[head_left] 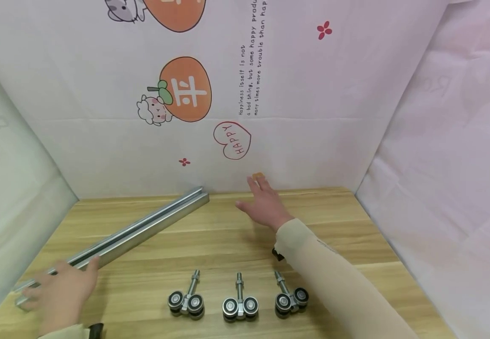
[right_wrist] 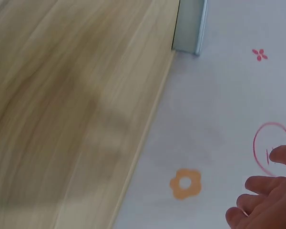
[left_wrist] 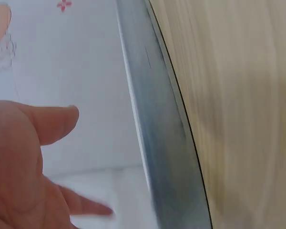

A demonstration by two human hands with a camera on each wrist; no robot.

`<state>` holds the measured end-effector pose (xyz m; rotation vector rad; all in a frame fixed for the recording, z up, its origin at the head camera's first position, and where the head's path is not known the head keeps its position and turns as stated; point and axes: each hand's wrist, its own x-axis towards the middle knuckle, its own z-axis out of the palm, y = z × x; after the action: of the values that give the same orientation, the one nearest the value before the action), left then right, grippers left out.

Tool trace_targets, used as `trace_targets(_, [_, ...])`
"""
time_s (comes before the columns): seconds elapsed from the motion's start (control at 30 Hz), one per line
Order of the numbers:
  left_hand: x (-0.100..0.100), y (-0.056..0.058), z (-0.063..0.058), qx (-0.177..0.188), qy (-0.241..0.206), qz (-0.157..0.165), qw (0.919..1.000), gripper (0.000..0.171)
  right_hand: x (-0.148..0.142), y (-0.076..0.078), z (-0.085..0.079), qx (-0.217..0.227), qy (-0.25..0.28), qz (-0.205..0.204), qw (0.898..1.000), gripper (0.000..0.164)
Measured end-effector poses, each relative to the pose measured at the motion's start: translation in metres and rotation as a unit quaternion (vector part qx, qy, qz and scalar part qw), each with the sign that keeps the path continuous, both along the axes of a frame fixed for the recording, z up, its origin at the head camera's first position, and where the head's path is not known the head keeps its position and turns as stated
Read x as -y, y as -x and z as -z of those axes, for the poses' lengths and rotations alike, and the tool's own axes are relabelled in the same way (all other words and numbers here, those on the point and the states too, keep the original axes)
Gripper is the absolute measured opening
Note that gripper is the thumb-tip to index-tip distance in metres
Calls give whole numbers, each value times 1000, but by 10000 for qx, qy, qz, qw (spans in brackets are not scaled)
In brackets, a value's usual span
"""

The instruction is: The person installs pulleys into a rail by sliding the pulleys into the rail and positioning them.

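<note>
A long grey metal rail with an open channel along its top lies slantwise on the wooden table. Over its near end is my left hand, blurred, overlapping the rail in the head view. The left wrist view shows the thumb and a finger spread apart beside the rail's side wall, gripping nothing. My right hand reaches toward the table's back edge, fingers extended and holding nothing. In the right wrist view its fingers appear in front of the printed cloth, away from the rail's far end.
Three roller hangers with threaded bolts, the left one, the middle one and the right one, stand in a row near the table's front. Printed white cloth rises behind the wooden table and along both sides.
</note>
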<state>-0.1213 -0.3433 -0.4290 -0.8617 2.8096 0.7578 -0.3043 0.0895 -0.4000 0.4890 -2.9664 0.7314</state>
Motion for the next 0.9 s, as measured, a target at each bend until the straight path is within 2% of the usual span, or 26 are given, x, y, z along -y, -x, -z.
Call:
trace_targets(0.1, [8,-4,0,169,-78,-235,9996,122,11,5,2,82,60,-26,9999,91])
trace_targets(0.2, [12,-6,1,290,-130,-287,9991,122,20,11,3,218,119,-52,9997,90])
trace_targets(0.37, [17,-7,4,402,-119,-209,9989,122,33,22,8,423,99,-113,9990,91])
trace_targets(0.6, [21,-11,5,844,-95,-248,9961,121,46,31,19,782,269,-358,9959,86])
trace_targets(0.9, [20,-9,2,911,207,-59,9956,110,58,44,35,778,-34,-701,9945,76])
